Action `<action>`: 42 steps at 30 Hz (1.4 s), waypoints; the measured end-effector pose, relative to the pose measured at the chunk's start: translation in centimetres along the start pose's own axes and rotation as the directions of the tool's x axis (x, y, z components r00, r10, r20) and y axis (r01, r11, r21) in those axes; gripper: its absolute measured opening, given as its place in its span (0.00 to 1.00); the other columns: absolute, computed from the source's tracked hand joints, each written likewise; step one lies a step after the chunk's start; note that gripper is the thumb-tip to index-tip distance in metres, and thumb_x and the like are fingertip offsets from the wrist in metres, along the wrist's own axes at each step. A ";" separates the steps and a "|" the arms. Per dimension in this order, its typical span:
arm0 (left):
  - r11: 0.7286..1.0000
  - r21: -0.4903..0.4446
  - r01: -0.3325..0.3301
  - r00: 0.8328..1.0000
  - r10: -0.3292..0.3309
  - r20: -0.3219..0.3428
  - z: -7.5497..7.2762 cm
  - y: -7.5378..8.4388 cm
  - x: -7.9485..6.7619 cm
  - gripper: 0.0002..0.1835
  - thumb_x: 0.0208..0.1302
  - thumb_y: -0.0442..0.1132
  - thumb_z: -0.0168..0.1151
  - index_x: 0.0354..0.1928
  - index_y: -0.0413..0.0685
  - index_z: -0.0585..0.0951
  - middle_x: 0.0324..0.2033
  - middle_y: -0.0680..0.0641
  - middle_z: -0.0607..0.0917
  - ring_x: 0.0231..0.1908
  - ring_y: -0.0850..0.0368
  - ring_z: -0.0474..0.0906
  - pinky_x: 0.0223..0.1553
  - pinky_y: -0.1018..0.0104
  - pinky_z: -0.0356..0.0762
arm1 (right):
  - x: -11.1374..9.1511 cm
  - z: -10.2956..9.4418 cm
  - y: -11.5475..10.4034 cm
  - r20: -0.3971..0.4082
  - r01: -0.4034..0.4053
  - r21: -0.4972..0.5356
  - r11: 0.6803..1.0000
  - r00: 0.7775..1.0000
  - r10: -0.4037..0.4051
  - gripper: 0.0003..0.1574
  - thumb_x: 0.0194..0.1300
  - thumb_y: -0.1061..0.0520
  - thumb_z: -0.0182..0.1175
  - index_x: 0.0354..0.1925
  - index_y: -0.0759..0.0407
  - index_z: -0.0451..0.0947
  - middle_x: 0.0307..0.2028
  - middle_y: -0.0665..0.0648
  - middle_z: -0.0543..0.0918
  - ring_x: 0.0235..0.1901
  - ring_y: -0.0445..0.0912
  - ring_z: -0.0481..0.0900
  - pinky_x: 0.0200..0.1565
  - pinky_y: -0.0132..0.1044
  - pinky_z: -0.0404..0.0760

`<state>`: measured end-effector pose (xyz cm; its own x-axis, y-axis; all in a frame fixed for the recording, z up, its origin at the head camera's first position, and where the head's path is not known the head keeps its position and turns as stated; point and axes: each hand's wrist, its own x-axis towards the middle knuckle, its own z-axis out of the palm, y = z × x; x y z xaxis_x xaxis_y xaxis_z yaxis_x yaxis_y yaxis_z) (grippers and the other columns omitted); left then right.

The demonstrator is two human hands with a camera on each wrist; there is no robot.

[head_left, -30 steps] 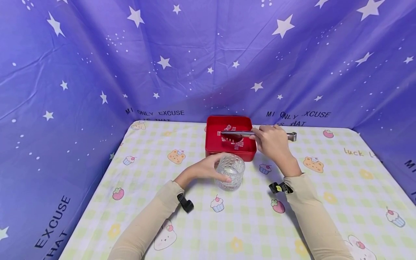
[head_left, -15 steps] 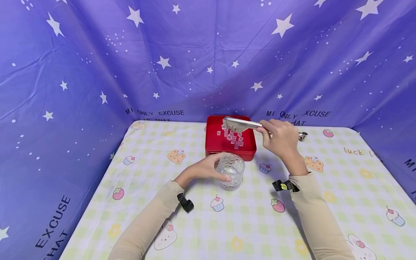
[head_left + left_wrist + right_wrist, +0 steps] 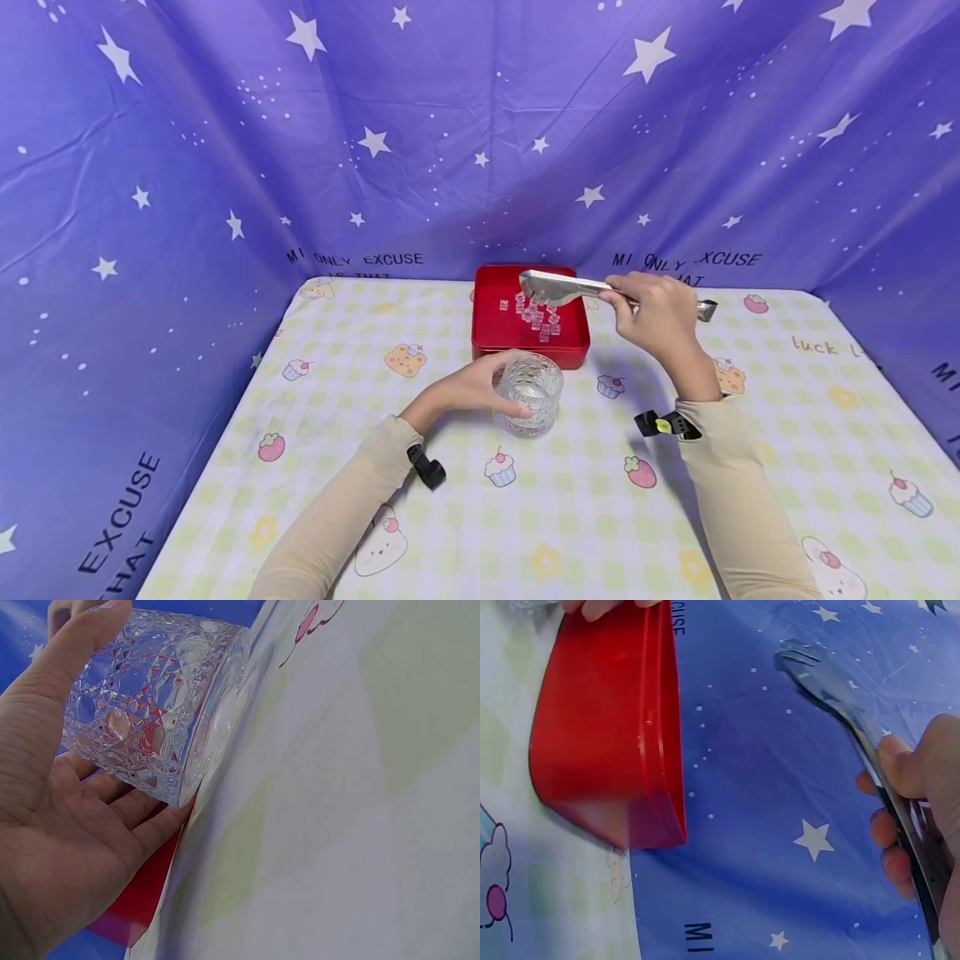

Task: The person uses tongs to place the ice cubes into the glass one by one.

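- A blue cloth with white stars [image 3: 450, 100] fills the top and both sides of the head view.
- The silver tongs [image 3: 558, 286] are just above the middle of the head view, up over the red box.
- The right hand [image 3: 660, 312] is right of the middle, with fingers and thumb wrapped round the tongs.
- Little clear cubes [image 3: 534, 317] lie in the box, below the tip of the tongs. Most are in one bunch, and one sits off to the left.
- The red box [image 3: 566, 359] is in the middle, at the back of the table.
- The bumpy glass [image 3: 543, 395] stands just in front of the box, below the middle.
- The left hand [image 3: 472, 389] holds the glass from the left, its thumb on the near side and its fingers round the back.
- Each arm has a tan sleeve [image 3: 337, 500] and a black band [image 3: 426, 467].
- A checked table cloth [image 3: 600, 517] with cupcakes and strawberries fills the bottom.
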<state>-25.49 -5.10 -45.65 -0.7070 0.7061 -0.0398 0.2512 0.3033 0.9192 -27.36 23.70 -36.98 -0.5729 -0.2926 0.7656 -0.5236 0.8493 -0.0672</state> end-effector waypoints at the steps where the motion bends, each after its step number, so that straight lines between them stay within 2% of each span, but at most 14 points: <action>1: 1.000 0.001 -0.002 1.000 0.002 -0.003 0.0 0.0 0.0 0.46 0.53 0.41 0.80 0.74 0.53 0.67 0.66 0.51 0.77 0.67 0.57 0.70 0.74 0.52 0.66 | 0.0 0.1 0.0 0.022 0.008 -0.005 1.000 1.000 -0.008 0.13 0.62 0.50 0.70 0.38 0.58 0.90 0.26 0.58 0.88 0.16 0.54 0.75 0.17 0.42 0.67; 4: 1.000 0.007 -0.008 1.000 0.008 -0.006 0.0 0.1 0.0 0.46 0.53 0.41 0.79 0.74 0.52 0.67 0.66 0.51 0.76 0.68 0.57 0.70 0.75 0.52 0.65 | -0.1 0.3 0.0 0.091 0.029 -0.029 0.999 0.996 -0.027 0.15 0.61 0.50 0.70 0.40 0.60 0.89 0.28 0.60 0.89 0.18 0.57 0.77 0.19 0.46 0.72; 8: 1.000 0.008 -0.017 1.000 0.017 -0.004 0.0 0.2 -0.1 0.46 0.53 0.40 0.79 0.74 0.52 0.67 0.65 0.51 0.78 0.67 0.57 0.71 0.74 0.53 0.66 | -0.1 0.5 0.0 0.195 0.037 -0.044 0.998 0.980 -0.028 0.16 0.62 0.50 0.70 0.40 0.61 0.88 0.29 0.60 0.88 0.21 0.58 0.80 0.18 0.46 0.73; 13: 1.000 -0.007 -0.021 1.000 0.021 0.000 0.0 0.1 -0.1 0.46 0.53 0.39 0.79 0.74 0.52 0.67 0.64 0.50 0.78 0.65 0.57 0.73 0.73 0.55 0.68 | -0.2 0.6 0.0 0.340 -0.010 -0.030 1.000 0.940 0.020 0.20 0.63 0.47 0.71 0.46 0.60 0.87 0.31 0.60 0.87 0.23 0.56 0.80 0.14 0.41 0.67; 16: 1.000 -0.011 -0.024 1.000 0.024 0.004 0.0 0.0 0.0 0.46 0.53 0.39 0.79 0.74 0.52 0.67 0.64 0.51 0.78 0.65 0.57 0.73 0.73 0.55 0.68 | -0.2 0.7 0.0 0.394 -0.032 -0.034 0.999 0.918 0.043 0.22 0.63 0.47 0.69 0.49 0.59 0.85 0.32 0.61 0.86 0.22 0.54 0.77 0.15 0.40 0.67; 19: 1.000 -0.015 -0.027 1.000 0.027 0.008 -0.1 0.0 0.0 0.46 0.53 0.39 0.79 0.74 0.53 0.67 0.64 0.51 0.78 0.65 0.57 0.72 0.73 0.54 0.68 | -0.3 0.7 0.0 0.410 -0.036 -0.031 0.999 0.911 0.045 0.19 0.61 0.53 0.66 0.49 0.58 0.85 0.31 0.60 0.86 0.21 0.52 0.75 0.17 0.43 0.69; 22: 0.999 -0.015 -0.028 0.999 0.029 0.014 -0.1 0.0 0.0 0.45 0.54 0.40 0.79 0.74 0.54 0.68 0.64 0.51 0.78 0.65 0.57 0.72 0.73 0.54 0.68 | -0.4 0.6 0.0 0.402 -0.023 -0.032 0.999 0.915 0.034 0.16 0.62 0.57 0.68 0.49 0.56 0.85 0.31 0.58 0.86 0.23 0.52 0.76 0.19 0.46 0.72; 24: 0.999 -0.017 -0.029 1.000 0.029 0.012 -0.1 0.0 0.0 0.45 0.54 0.40 0.79 0.73 0.54 0.68 0.64 0.51 0.78 0.65 0.57 0.72 0.73 0.54 0.68 | -0.3 0.6 -0.1 0.393 -0.023 -0.039 0.999 0.919 0.036 0.16 0.63 0.53 0.71 0.49 0.54 0.86 0.31 0.58 0.87 0.23 0.53 0.78 0.19 0.46 0.72; 26: 1.000 -0.014 -0.027 1.000 0.027 0.008 -0.1 0.0 0.0 0.44 0.54 0.40 0.79 0.73 0.55 0.68 0.64 0.51 0.78 0.65 0.57 0.72 0.73 0.54 0.68 | -0.2 0.5 -0.3 0.399 -0.034 -0.061 0.998 0.915 0.056 0.22 0.60 0.46 0.73 0.50 0.53 0.86 0.30 0.58 0.86 0.22 0.53 0.78 0.17 0.44 0.70; 30: 1.000 -0.008 -0.011 1.000 0.011 0.001 -0.1 0.0 0.0 0.44 0.54 0.41 0.79 0.73 0.55 0.68 0.64 0.52 0.78 0.65 0.58 0.72 0.73 0.53 0.67 | 0.0 0.3 -0.7 0.439 -0.099 -0.089 0.991 0.889 0.128 0.35 0.53 0.34 0.73 0.53 0.53 0.84 0.30 0.59 0.84 0.20 0.51 0.75 0.17 0.39 0.66; 33: 1.000 -0.004 -0.002 1.000 0.002 0.000 -0.1 0.0 0.1 0.45 0.54 0.41 0.79 0.73 0.55 0.68 0.64 0.52 0.77 0.66 0.58 0.71 0.74 0.53 0.66 | 0.0 0.3 -0.7 0.458 -0.132 -0.096 0.987 0.874 0.162 0.38 0.55 0.32 0.72 0.54 0.54 0.83 0.31 0.59 0.84 0.22 0.51 0.76 0.18 0.38 0.66; 38: 1.000 -0.001 -0.016 1.000 0.016 0.002 -0.1 -0.1 0.0 0.45 0.54 0.41 0.79 0.73 0.54 0.68 0.64 0.52 0.78 0.66 0.58 0.71 0.74 0.53 0.67 | -0.1 0.5 -0.7 0.462 -0.143 -0.095 0.985 0.870 0.171 0.35 0.60 0.30 0.68 0.49 0.57 0.82 0.29 0.58 0.83 0.23 0.51 0.76 0.19 0.39 0.68; 40: 1.000 0.000 -0.022 1.000 0.022 0.004 -0.2 -0.1 0.0 0.45 0.54 0.42 0.79 0.73 0.54 0.68 0.64 0.52 0.78 0.66 0.58 0.72 0.74 0.54 0.67 | -0.1 0.5 -0.7 0.479 -0.143 -0.099 0.985 0.861 0.173 0.34 0.63 0.31 0.65 0.49 0.58 0.81 0.31 0.58 0.83 0.25 0.52 0.78 0.20 0.41 0.72; 42: 1.000 -0.002 -0.028 1.000 0.028 0.007 -0.2 -0.1 0.0 0.45 0.54 0.41 0.79 0.73 0.54 0.68 0.64 0.52 0.78 0.65 0.59 0.72 0.73 0.55 0.68 | 0.0 0.5 -0.8 0.509 -0.145 -0.102 0.984 0.842 0.177 0.34 0.68 0.33 0.60 0.53 0.60 0.79 0.35 0.60 0.84 0.29 0.55 0.80 0.24 0.47 0.76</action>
<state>-25.65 -5.24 -45.68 -0.6949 0.7189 -0.0169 0.2693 0.2820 0.9208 -27.26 22.87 -37.23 -0.8962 -0.3201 0.3072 -0.3680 0.9231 -0.1118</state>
